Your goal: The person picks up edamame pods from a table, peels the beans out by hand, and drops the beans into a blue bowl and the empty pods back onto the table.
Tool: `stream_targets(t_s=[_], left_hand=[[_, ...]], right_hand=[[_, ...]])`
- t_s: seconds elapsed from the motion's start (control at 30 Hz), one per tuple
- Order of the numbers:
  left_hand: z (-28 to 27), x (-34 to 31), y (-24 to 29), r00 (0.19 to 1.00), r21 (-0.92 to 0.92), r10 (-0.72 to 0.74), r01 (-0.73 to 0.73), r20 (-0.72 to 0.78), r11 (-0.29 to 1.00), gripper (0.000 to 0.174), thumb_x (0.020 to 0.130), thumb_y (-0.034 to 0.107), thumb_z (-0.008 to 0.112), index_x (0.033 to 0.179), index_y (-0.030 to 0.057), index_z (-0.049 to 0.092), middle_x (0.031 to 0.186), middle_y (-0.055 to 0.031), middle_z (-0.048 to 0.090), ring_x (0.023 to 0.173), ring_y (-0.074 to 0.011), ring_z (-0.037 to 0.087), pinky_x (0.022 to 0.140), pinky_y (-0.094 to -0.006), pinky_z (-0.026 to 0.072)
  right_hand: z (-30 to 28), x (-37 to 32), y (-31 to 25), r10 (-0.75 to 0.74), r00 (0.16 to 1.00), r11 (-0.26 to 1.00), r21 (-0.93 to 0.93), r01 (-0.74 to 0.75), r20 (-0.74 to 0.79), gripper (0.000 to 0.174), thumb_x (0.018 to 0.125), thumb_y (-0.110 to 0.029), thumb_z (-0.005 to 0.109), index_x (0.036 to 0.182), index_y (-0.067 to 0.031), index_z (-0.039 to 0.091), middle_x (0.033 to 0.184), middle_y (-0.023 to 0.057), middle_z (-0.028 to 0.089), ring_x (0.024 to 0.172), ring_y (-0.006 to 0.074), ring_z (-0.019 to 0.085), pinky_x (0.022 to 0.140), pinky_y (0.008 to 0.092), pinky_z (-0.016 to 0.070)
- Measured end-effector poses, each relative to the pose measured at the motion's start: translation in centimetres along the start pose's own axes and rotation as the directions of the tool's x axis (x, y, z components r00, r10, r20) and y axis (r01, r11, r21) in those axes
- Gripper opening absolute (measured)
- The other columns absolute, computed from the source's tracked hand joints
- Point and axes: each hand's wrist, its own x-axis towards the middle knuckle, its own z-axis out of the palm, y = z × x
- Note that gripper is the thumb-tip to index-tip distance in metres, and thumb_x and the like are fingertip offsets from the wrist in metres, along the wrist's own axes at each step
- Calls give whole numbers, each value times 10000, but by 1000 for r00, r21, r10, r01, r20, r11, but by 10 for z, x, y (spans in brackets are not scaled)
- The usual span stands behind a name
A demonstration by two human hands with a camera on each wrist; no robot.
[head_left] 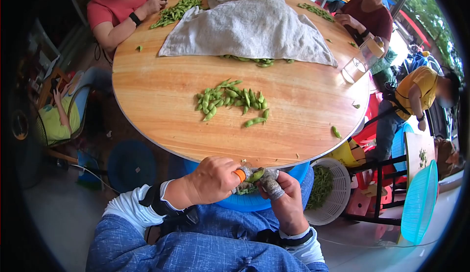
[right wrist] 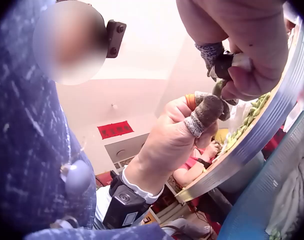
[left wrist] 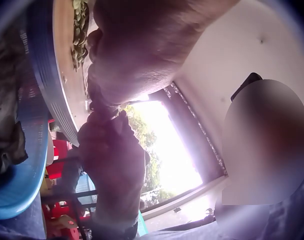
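Observation:
Between the fingertips of both hands is a green soybean pod point(head_left: 255, 175), close to the table's near edge. My left hand point(head_left: 208, 180) pinches its left end; an orange band circles one of this hand's covered fingers. The other end is pinched by my right hand point(head_left: 288, 201), whose thumb and finger wear grey knit covers. Below the hands, a blue basin point(head_left: 235, 204) stands partly hidden by them. The right wrist view shows the pod point(right wrist: 219, 89) between the covered fingertips. In the left wrist view the hands are dark and hide the pod.
Loose soybean pods point(head_left: 230, 98) lie on the round wooden table point(head_left: 161, 105). A grey towel point(head_left: 245, 24) covers more pods behind them. A clear jar point(head_left: 353, 70) stands near the right edge. Beside my right knee is a white basket point(head_left: 338, 208) of greens. People sit around.

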Motion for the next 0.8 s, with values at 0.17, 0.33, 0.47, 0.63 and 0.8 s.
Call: stream_targets(t_s=[0.17,0.33,0.47,0.63,0.8], left_hand=[[-3,-2,4,996,109,15,-25,92,994,88,658,118,549,635,34,539,600,-74,483,580,-203,530,500,-315,443],[7,-6,2,997,105,81,-79,-13,991,55,600,65,567,612,27,529,572,-76,475,523,-206,506,454,-318,413],[15,-11,-2,997,70,75,-73,-28,995,103,557,37,569,658,19,560,567,-86,476,500,-228,506,451,-330,421],[24,-15,-4,991,-341,-131,131,23,931,147,700,65,581,835,10,569,699,-99,560,652,-230,572,550,-295,463],[29,-10,0,971,-822,-234,179,58,541,179,808,88,540,963,2,565,820,-44,598,705,-134,556,587,-245,438]], right_hand=[[0,1,3,-11,1000,999,-50,10,-13,184,809,-126,556,899,33,577,704,11,559,597,58,452,542,183,339],[3,2,2,-66,997,996,-69,64,-28,154,807,-115,554,877,18,586,693,1,557,589,55,450,539,183,336],[1,5,5,-37,999,995,-90,33,-38,148,802,-116,560,872,13,584,698,-2,559,590,55,447,541,189,337],[-9,9,20,-4,999,996,92,0,48,205,784,-163,597,881,17,579,745,8,570,616,66,463,555,204,351],[-20,10,31,-114,976,977,197,77,186,238,810,-124,573,1002,16,554,904,30,599,788,86,541,699,205,415]])
